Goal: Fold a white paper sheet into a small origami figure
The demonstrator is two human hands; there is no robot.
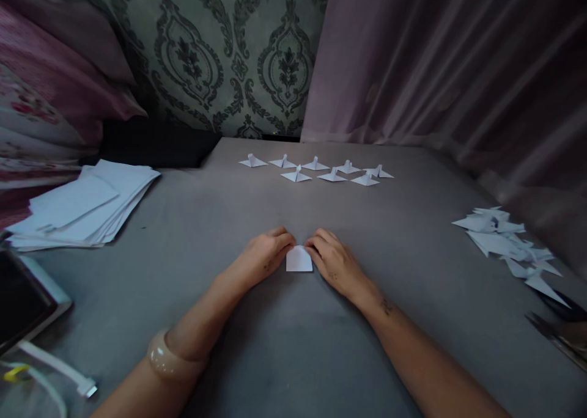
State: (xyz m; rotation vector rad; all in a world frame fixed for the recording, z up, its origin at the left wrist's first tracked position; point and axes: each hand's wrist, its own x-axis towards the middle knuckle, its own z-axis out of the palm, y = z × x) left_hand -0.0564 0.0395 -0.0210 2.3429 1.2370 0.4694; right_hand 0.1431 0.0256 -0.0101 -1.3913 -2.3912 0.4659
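A small folded piece of white paper [299,260] lies on the grey table surface in the middle of the head view. My left hand [270,250] pinches its upper left corner, fingers closed together. On the opposite side, my right hand [331,256] has its fingertips closed on the upper right corner. The paper's straight lower edge faces me, and its upper corners are hidden under my fingers. Farther back, several folded white paper figures [315,164] with flat pointed wings stand in two rows.
White paper sheets [92,204] are stacked at the left. A heap of folded paper pieces [509,241] lies far right, with scissors [545,332] near it. A dark-screened device [27,296] and a white cable [59,366] occupy the near left. Curtains [440,63] hang behind.
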